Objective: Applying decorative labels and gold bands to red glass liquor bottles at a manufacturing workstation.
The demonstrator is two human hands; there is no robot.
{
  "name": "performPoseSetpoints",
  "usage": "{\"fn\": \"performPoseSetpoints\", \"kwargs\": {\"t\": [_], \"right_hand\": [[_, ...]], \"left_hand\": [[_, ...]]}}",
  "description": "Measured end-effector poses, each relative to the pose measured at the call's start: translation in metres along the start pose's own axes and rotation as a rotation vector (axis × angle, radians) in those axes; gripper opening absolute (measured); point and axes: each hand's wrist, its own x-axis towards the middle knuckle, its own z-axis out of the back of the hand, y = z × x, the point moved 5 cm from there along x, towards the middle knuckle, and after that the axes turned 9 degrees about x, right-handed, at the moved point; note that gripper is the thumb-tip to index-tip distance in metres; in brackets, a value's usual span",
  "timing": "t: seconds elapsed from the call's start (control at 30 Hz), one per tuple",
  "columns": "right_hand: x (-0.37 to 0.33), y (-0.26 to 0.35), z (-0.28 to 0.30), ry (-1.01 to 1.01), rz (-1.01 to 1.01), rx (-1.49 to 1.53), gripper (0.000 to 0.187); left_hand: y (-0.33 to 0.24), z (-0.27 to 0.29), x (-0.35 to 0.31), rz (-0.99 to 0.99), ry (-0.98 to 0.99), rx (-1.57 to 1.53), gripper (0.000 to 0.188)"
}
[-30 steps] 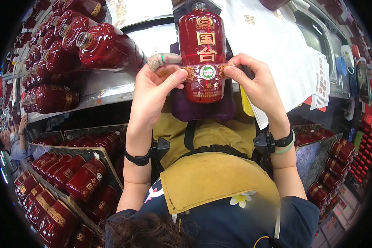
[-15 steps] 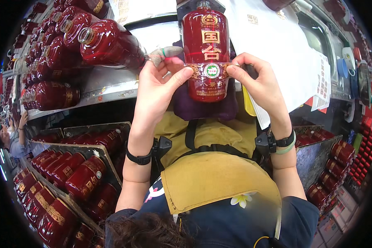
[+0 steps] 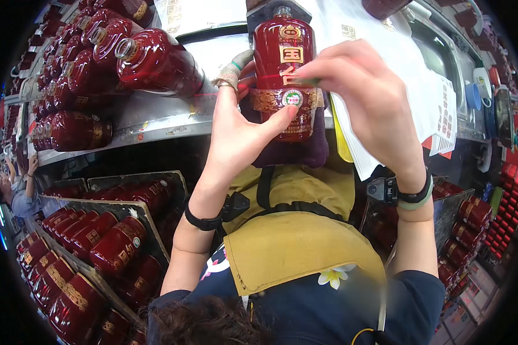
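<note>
A glossy dark red bottle (image 3: 269,54) with gold markings lies on a purple cushion (image 3: 313,150), its neck pointing away from me. Across its lower part runs a gold-and-red band label (image 3: 263,100) with a round white-and-green emblem. My left hand (image 3: 236,123) grips the bottle from the left, its thumb pressed on the label beside the emblem. A grey cover sits on one of its fingers. My right hand (image 3: 368,95) is raised over the bottle's right side, fingers drawn together in a pinch. Motion smears its fingertips, and whatever they hold cannot be made out.
Several red bottles (image 3: 161,66) crowd the bench at the left. White sheets (image 3: 403,75) lie at the right. Crates of bottles (image 3: 118,238) flank me, and another person (image 3: 26,192) is at the far left. A blue cup (image 3: 473,95) stands far right.
My right hand has left the label's right end and risen up and inward over the bottle. My left thumb has slid right, from the label's left end toward the emblem.
</note>
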Motion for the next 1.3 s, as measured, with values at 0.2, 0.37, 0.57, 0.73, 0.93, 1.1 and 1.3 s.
{"fn": "performPoseSetpoints", "kwargs": {"t": [0.2,0.37,0.57,0.73,0.93,1.1,1.3], "right_hand": [[0.014,0.007,-0.009,0.028,0.169,-0.230,0.032],[0.008,-0.001,-0.014,0.026,0.181,-0.132,0.032],[-0.035,-0.059,-0.006,-0.168,-0.466,0.470,0.021],[-0.069,-0.066,-0.048,-0.220,-0.699,0.749,0.069],[-0.074,-0.072,-0.055,-0.191,-0.705,0.817,0.077],[-0.076,-0.075,-0.056,-0.154,-0.678,0.762,0.080],[-0.073,-0.073,-0.056,-0.161,-0.679,0.751,0.080]], "left_hand": [[-0.004,-0.004,-0.003,0.026,-0.001,-0.123,0.089],[0.000,-0.004,-0.001,0.000,0.006,-0.083,0.089],[0.006,0.004,0.000,0.045,0.130,-0.296,0.088],[0.014,0.003,-0.003,0.029,0.140,-0.359,0.086],[0.012,0.000,-0.005,0.041,0.142,-0.376,0.086],[0.018,0.001,-0.006,0.056,0.136,-0.376,0.085],[0.020,0.002,-0.005,0.059,0.143,-0.367,0.081]]}}
